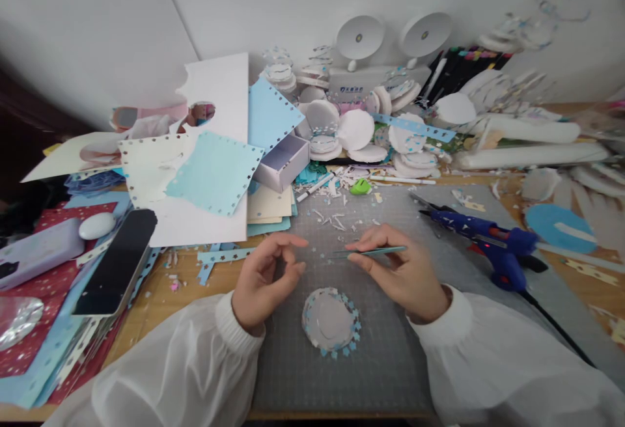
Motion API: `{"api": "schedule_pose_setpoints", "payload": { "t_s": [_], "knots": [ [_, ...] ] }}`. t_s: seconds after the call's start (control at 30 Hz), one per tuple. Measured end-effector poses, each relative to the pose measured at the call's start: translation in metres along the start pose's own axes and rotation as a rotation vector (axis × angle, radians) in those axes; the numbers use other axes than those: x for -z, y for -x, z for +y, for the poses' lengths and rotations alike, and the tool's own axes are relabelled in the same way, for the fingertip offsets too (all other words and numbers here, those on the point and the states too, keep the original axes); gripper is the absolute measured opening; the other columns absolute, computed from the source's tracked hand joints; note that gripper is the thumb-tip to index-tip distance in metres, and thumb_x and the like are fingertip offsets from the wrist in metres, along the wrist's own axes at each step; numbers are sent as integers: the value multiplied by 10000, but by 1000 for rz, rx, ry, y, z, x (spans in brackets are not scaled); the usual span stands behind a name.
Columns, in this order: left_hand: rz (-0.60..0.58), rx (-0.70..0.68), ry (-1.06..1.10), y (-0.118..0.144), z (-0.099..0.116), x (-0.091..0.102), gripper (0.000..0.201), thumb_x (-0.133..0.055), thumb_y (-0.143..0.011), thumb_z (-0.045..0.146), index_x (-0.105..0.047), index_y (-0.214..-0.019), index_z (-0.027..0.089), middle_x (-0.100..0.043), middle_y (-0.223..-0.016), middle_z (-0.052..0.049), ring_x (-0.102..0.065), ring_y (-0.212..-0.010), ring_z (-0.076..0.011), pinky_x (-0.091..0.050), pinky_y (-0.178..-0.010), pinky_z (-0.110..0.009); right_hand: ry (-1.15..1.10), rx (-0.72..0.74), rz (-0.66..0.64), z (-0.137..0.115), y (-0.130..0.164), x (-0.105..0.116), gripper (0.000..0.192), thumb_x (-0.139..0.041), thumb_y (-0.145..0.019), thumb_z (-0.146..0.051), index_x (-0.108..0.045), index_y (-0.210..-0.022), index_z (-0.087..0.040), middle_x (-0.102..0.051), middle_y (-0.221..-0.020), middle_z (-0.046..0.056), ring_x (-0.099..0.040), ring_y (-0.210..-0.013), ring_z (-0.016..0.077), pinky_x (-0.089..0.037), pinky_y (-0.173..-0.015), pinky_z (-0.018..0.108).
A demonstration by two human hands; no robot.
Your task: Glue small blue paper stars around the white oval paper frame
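Observation:
In my right hand (390, 267) I grip a pair of tweezers (378, 251), their tips pointing left over the grey cutting mat (342, 388). Small pale paper bits (319, 254) lie near those tips; whether the tips hold one is too small to tell. My left hand (271, 277) hovers to the left, fingers curved and thumb apart from the forefinger, with nothing in it. Between my forearms and nearer to me, a round white paper disc (332, 323) lies on the mat, edged with small blue flower or star cut-outs along its right and bottom rim.
At right lies a blue glue gun (488, 238) with its cord. Stacked white discs (356, 131) and a white twin-head lamp (361, 36) stand behind. To the left are punched paper sheets (215, 173), a black phone (117, 264) and a lilac case (39, 251). A green punch (360, 186) sits among scraps.

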State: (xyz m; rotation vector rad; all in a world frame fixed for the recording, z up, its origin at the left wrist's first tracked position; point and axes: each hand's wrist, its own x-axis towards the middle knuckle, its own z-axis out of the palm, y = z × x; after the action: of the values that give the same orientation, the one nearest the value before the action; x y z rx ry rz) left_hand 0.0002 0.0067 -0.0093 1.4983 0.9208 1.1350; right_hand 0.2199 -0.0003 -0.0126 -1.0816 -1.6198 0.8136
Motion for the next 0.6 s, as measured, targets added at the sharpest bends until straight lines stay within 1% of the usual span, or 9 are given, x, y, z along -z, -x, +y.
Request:
{"api": "schedule_pose_setpoints", "payload": {
  "t_s": [0.07,0.13,0.2,0.27,0.37,0.43,0.6],
  "knots": [
    [-2,-67,12,1,-2,1,329,-635,-763,116,-587,-1078,198,-521,-778,-14,-516,-745,-136,-426,-711,-251,0,0,-18,1,0,-2,115,-673,-759,-172,-566,-779,-211,-641,-769,36,-644,-776,190,-505,-690,345],
    [-6,-109,42,1,-4,1,408,-635,-758,100,-561,-1141,219,-547,-1001,-67,-556,-932,-181,-442,-826,-290,9,-3,-35,1,-1,-4,107,-668,-765,-183,-565,-774,-213,-652,-786,42,-641,-790,192,-502,-704,349],
    [-23,-106,103,1,-6,1,458,-623,-775,90,-524,-1193,249,-500,-1191,-95,-566,-1051,-215,-444,-907,-329,23,0,-58,2,-1,-6,96,-659,-773,-187,-568,-777,-216,-661,-808,44,-635,-802,190,-498,-718,347],
    [-42,-98,167,0,-6,1,501,-614,-789,79,-490,-1233,276,-429,-1314,-102,-549,-1133,-240,-433,-971,-359,50,5,-76,2,-2,-6,82,-647,-782,-188,-572,-795,-219,-663,-836,43,-626,-817,186,-490,-739,346],
    [-45,-113,219,-1,-5,0,533,-611,-793,66,-474,-1260,284,-349,-1403,-99,-485,-1224,-264,-390,-1044,-388,119,-4,-94,3,-2,-6,76,-635,-792,-201,-567,-821,-220,-651,-858,36,-611,-830,182,-472,-767,343],
    [-38,-122,229,-1,-4,0,536,-613,-793,63,-477,-1264,278,-325,-1428,-99,-450,-1258,-275,-364,-1070,-400,160,-14,-102,4,-1,-5,76,-632,-795,-207,-564,-826,-220,-643,-843,23,-605,-815,171,-465,-760,325],
    [-5,-106,215,-3,-6,0,539,-638,-780,73,-489,-1262,262,-364,-1415,-102,-436,-1268,-271,-371,-1065,-365,178,5,-62,4,1,-6,67,-641,-793,-198,-577,-802,-217,-640,-775,1,-601,-736,141,-460,-686,279]
  ]
}}
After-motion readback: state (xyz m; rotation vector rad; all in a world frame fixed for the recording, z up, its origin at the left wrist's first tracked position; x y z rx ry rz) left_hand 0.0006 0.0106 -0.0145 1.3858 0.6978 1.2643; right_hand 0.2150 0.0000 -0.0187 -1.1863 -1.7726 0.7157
